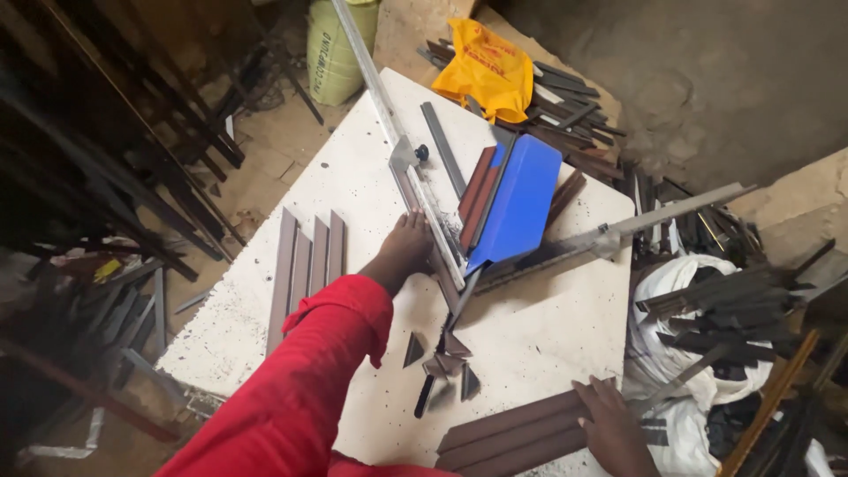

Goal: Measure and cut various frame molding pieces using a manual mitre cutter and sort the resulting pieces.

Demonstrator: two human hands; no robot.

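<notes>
The left arm, in a loose red sleeve, stretches far forward from the lower left of the view and is nearly straight, the cuff ending just short of the wrist. The left hand (408, 244) lies palm down with its back to the camera, fingers (415, 221) together and pointing away from the body, pressed flat rather than curled (no grip shows from this angle). The right hand (616, 433) sits much closer to the body at the lower right, also palm down, fingers spread slightly and angled to the left. Its forearm is cut off by the lower edge.
</notes>
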